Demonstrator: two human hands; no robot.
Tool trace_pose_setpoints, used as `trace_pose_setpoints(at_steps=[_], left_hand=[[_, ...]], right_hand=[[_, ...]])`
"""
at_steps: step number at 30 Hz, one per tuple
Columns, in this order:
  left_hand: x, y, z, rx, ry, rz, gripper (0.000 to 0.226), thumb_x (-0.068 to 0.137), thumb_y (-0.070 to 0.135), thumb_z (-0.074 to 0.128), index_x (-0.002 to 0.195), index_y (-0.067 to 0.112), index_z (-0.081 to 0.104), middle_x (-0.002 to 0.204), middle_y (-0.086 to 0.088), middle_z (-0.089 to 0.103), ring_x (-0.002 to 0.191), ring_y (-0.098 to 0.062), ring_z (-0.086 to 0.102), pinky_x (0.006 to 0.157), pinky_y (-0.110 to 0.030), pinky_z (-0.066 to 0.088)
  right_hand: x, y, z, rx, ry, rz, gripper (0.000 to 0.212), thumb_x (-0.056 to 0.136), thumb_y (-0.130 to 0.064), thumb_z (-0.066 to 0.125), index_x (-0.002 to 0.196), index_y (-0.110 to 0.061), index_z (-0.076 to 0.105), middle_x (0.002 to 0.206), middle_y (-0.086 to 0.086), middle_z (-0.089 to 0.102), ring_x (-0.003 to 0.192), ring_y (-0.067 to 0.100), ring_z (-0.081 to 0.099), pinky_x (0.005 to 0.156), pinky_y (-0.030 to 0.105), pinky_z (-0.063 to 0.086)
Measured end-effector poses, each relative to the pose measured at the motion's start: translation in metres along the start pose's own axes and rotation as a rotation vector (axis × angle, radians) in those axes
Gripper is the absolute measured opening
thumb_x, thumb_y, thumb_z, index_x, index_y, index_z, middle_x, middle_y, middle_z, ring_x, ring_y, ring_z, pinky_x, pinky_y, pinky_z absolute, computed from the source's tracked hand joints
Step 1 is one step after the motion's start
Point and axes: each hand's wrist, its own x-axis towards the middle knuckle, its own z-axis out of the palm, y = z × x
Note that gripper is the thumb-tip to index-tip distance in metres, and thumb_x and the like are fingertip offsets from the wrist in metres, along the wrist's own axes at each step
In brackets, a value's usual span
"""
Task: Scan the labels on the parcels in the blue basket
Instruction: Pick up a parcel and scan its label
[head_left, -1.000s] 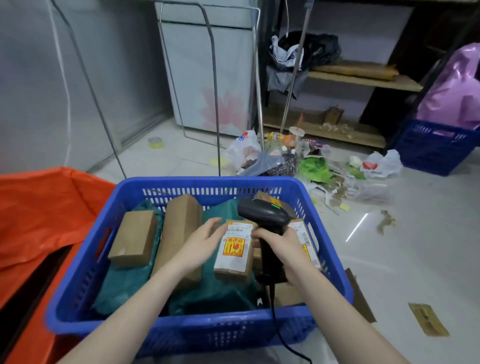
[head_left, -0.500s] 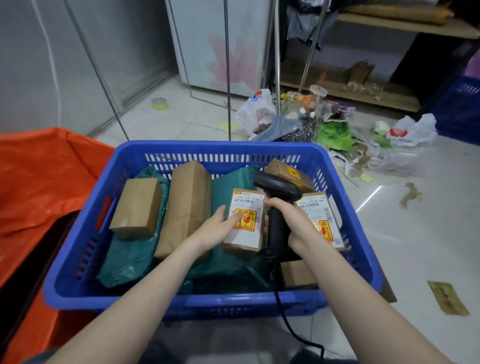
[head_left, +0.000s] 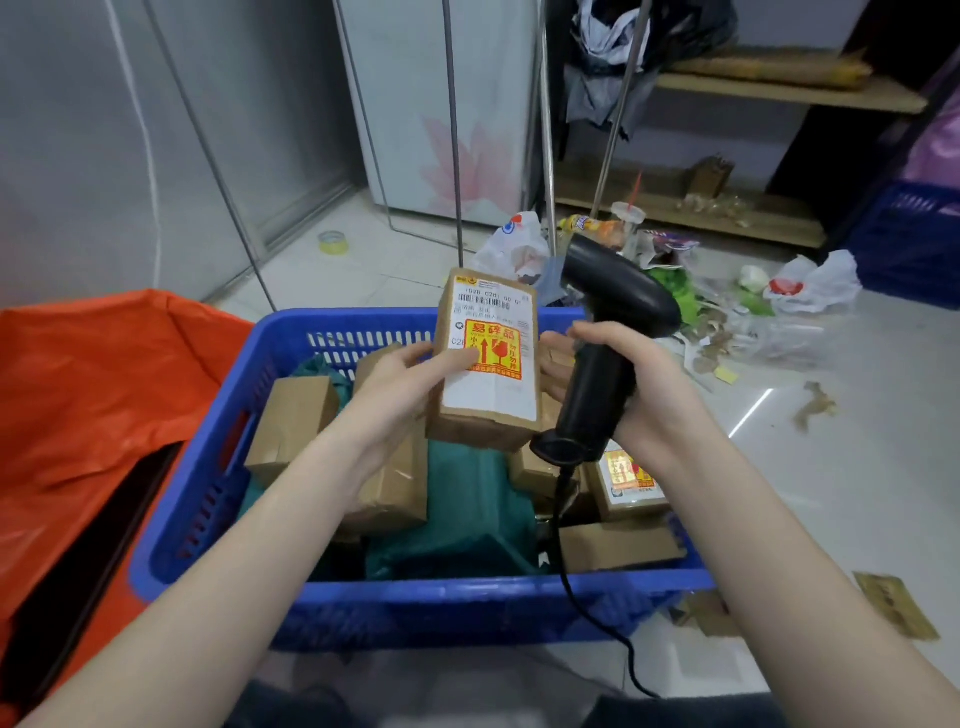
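The left hand (head_left: 400, 384) is reaching in from the lower left, forearm angled up over the blue basket (head_left: 415, 608), and is gripping a brown parcel (head_left: 488, 364) by its left edge, thumb lying across the yellow-and-red sticker. The parcel is being held upright above the basket, its white label (head_left: 491, 306) (barcode near the top) facing the camera. The right hand (head_left: 634, 384) is coming in from the lower right with the wrist bent inward, fingers wrapped around the grip of a black scanner (head_left: 597, 364). The scanner's head is sitting just right of the parcel's top, tilted up and away; its cable (head_left: 592, 613) is hanging down over the basket's front rim. More boxes (head_left: 291, 426) and green bags (head_left: 462, 514) are lying in the basket below. An orange sack (head_left: 93, 395) is sitting to its left.
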Motion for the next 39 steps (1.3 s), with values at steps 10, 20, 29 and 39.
trace_pose_setpoints(at_steps=[10, 20, 29, 39], left_hand=[[-0.017, -0.013, 0.004, -0.030, -0.205, -0.104, 0.077, 0.065, 0.039, 0.078, 0.134, 0.034, 0.043, 0.117, 0.002, 0.070, 0.108, -0.020, 0.066, 0.092, -0.050, 0.051], [-0.003, -0.011, 0.015, 0.105, -0.091, 0.048, 0.091, 0.056, 0.038, 0.084, 0.135, 0.032, 0.039, 0.118, 0.008, 0.067, 0.104, -0.013, 0.066, 0.095, -0.043, 0.050], [-0.004, -0.006, 0.015, 0.310, 0.075, 0.215, 0.078, 0.074, 0.039, 0.074, 0.139, 0.030, 0.032, 0.128, 0.013, 0.054, 0.116, -0.006, 0.052, 0.093, -0.027, 0.043], [-0.005, -0.010, 0.006, 0.511, 0.263, 0.355, 0.076, 0.069, 0.048, 0.074, 0.132, 0.030, 0.035, 0.125, 0.010, 0.056, 0.116, -0.012, 0.053, 0.094, -0.038, 0.050]], right_hand=[[-0.022, -0.004, -0.004, 0.070, -0.128, 0.012, 0.027, 0.069, -0.021, 0.066, 0.094, -0.011, 0.063, 0.116, 0.012, 0.073, 0.111, 0.030, 0.067, 0.092, 0.045, 0.052], [-0.014, -0.004, -0.017, 0.058, -0.083, -0.081, 0.040, 0.077, -0.034, 0.063, 0.109, -0.011, 0.067, 0.110, 0.013, 0.075, 0.099, 0.027, 0.072, 0.080, 0.042, 0.060], [-0.011, -0.008, -0.019, 0.091, -0.075, -0.021, 0.029, 0.084, -0.026, 0.059, 0.101, -0.004, 0.066, 0.081, 0.009, 0.072, 0.059, 0.016, 0.059, 0.064, 0.029, 0.053], [-0.006, 0.000, -0.011, -0.010, -0.075, 0.101, 0.021, 0.086, -0.029, 0.063, 0.077, -0.011, 0.060, 0.058, 0.003, 0.058, 0.044, 0.012, 0.049, 0.046, 0.022, 0.046]])
